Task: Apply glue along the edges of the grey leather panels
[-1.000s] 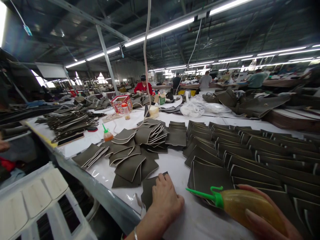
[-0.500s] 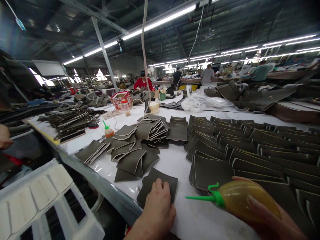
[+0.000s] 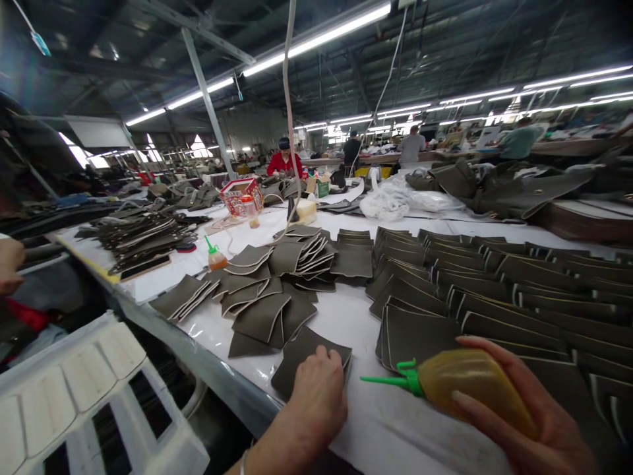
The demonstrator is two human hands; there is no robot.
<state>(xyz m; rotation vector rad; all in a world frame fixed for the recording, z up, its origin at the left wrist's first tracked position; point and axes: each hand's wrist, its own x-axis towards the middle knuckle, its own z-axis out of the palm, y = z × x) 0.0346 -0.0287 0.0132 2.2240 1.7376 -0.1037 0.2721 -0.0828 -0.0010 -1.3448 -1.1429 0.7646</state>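
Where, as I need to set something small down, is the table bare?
Bare tabletop shows between the left hand and the green-tipped bottle, and a strip runs back between the loose dark pieces and the fanned rows. Those rows crowd the right side.

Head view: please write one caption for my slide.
Left hand on a dark panel, right hand holding a green-nozzled bottle near rows of similar panels.

Lit by long tube lights (image 3: pixel 319 39) under dark roof (image 3: pixel 475 39). Beyond the table's (image 3: pixel 346 316) far edge, marked by grey post (image 3: pixel 208 102), brightened farther back by windows (image 3: pixel 200 148).
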